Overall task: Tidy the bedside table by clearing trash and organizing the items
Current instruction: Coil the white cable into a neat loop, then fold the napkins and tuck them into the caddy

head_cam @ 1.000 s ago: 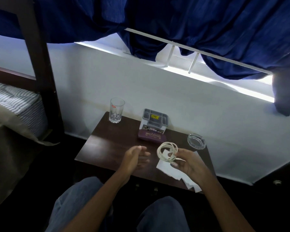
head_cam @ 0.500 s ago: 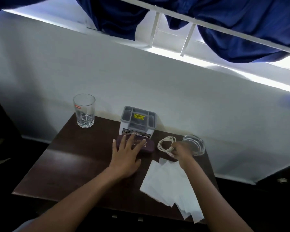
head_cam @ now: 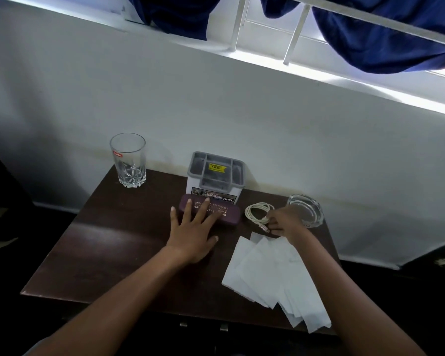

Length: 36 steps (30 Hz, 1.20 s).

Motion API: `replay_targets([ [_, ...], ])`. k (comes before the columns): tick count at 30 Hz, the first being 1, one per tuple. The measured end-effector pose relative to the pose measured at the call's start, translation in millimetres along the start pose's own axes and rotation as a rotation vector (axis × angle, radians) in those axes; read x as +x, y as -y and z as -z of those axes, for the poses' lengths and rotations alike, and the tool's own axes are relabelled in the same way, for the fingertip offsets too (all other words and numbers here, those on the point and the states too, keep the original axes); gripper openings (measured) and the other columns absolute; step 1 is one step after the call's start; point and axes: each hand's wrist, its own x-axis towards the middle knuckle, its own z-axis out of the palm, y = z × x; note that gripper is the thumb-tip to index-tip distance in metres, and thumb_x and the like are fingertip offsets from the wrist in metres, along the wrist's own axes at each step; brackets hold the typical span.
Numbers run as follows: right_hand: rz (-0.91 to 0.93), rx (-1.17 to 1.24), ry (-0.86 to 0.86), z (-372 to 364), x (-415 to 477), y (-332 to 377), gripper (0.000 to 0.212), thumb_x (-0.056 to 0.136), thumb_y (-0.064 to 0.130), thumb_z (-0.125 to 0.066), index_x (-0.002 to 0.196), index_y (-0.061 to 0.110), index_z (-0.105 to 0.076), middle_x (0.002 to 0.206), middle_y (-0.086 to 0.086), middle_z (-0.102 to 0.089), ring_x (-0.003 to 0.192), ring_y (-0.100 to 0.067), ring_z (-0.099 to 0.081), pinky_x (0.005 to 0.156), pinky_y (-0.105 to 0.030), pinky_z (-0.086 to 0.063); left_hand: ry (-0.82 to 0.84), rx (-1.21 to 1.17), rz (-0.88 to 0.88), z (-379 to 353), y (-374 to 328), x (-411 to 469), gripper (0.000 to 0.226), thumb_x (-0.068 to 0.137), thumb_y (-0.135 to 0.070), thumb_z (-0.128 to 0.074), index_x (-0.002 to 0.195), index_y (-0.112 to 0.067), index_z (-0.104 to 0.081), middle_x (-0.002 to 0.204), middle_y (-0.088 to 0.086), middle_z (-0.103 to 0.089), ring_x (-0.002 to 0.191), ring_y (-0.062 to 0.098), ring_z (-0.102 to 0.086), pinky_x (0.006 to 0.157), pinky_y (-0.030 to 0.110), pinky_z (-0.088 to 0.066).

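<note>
A coiled white cable lies on the dark wooden bedside table, between a maroon glasses case and a glass ashtray. My right hand pinches the cable's near end, by its plug. My left hand lies flat with spread fingers resting on the glasses case. Behind the case stands a grey and white organizer box. Several white tissues lie fanned on the table's right front part.
A drinking glass stands at the table's back left corner. The table backs onto a white wall under a window with blue curtains. Dark floor surrounds the table.
The view moved closer to the table. My right hand carried the coiled cable forward and set it down by the ashtray. My left hand reached out and landed on the glasses case.
</note>
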Motion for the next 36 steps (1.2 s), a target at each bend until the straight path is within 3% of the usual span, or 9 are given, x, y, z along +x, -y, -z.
replay_targets([
  [3,-0.021,-0.043,0.008,0,1,-1,0.012,0.084,0.005,-0.058,0.073,0.005,-0.053,0.070,-0.011,-0.055,0.063,-0.019,-0.052,0.065,-0.030,-0.047,-0.004,0.009,0.004,-2,-2,-2,0.060,0.096,-0.046,-0.036,0.148,-0.039,-0.006,0.157,-0.004,0.022,0.142,0.034,0.022,0.111,0.060,0.010],
  [9,-0.011,-0.067,0.010,2,-1,-2,0.016,0.084,0.014,-0.063,0.074,0.005,-0.054,0.070,-0.010,-0.056,0.061,-0.019,-0.054,0.057,-0.025,-0.043,-0.004,0.019,0.008,0,-1,-2,0.060,0.095,-0.046,-0.037,0.147,-0.041,-0.007,0.157,-0.003,0.019,0.143,0.034,0.019,0.112,0.060,0.010],
  [14,0.030,0.201,-0.085,19,-27,-3,0.009,0.087,0.008,-0.055,0.079,0.007,-0.053,0.069,-0.009,-0.049,0.055,-0.022,-0.052,0.047,-0.023,-0.043,-0.044,0.001,0.011,5,-1,-6,0.061,0.093,-0.042,-0.044,0.147,-0.037,-0.014,0.159,0.001,0.014,0.142,0.033,0.022,0.110,0.059,0.012],
  [19,0.037,0.631,-0.236,25,-99,-11,0.005,0.087,0.004,-0.054,0.084,0.006,-0.057,0.073,-0.008,-0.058,0.059,-0.020,-0.058,0.054,-0.026,-0.042,-0.146,-0.210,0.041,19,-6,-27,0.047,0.092,-0.035,-0.047,0.138,-0.033,-0.038,0.156,-0.001,-0.017,0.145,0.028,0.003,0.114,0.057,0.007],
  [24,-0.005,0.839,-0.275,2,-159,-24,0.011,0.084,0.000,-0.055,0.094,0.000,-0.058,0.074,-0.010,-0.057,0.062,-0.020,-0.058,0.054,-0.027,-0.046,-0.211,-0.394,0.064,25,-20,-74,0.027,0.092,-0.028,-0.048,0.116,-0.031,-0.059,0.131,-0.011,-0.053,0.131,0.015,-0.034,0.115,0.053,-0.004],
  [27,0.061,0.645,-0.270,-7,-170,-32,0.006,0.083,0.002,-0.054,0.085,0.004,-0.059,0.073,-0.009,-0.059,0.060,-0.020,-0.058,0.052,-0.026,-0.045,-0.179,-0.506,0.076,16,-25,-104,0.021,0.091,-0.028,-0.049,0.106,-0.032,-0.064,0.120,-0.014,-0.061,0.117,0.010,-0.050,0.115,0.048,-0.018],
  [30,0.194,0.079,-0.242,-15,-163,-45,0.018,0.080,0.004,-0.051,0.066,0.008,-0.060,0.076,-0.014,-0.064,0.068,-0.026,-0.060,0.059,-0.031,-0.046,-0.195,-0.638,0.079,2,-28,-122,0.018,0.090,-0.023,-0.052,0.096,-0.030,-0.067,0.105,-0.012,-0.068,0.101,0.009,-0.060,0.100,0.036,-0.041],
  [33,0.267,-0.426,-0.159,-28,-156,-59,0.016,0.079,0.007,-0.053,0.081,0.012,-0.068,0.093,-0.008,-0.068,0.093,-0.025,-0.062,0.076,-0.029,-0.048,-0.196,-0.740,0.086,-6,-30,-119,0.024,0.089,-0.017,-0.052,0.081,-0.036,-0.063,0.092,-0.013,-0.070,0.090,0.008,-0.064,0.085,0.032,-0.051],
  [36,0.316,-0.639,-0.135,-40,-146,-66,0.021,0.080,0.011,-0.055,0.097,0.010,-0.067,0.106,-0.005,-0.064,0.103,-0.024,-0.058,0.078,-0.030,-0.048,-0.238,-0.841,0.113,-12,-34,-102,0.032,0.087,-0.011,-0.050,0.075,-0.038,-0.061,0.082,-0.016,-0.071,0.082,0.004,-0.066,0.081,0.031,-0.053],
])
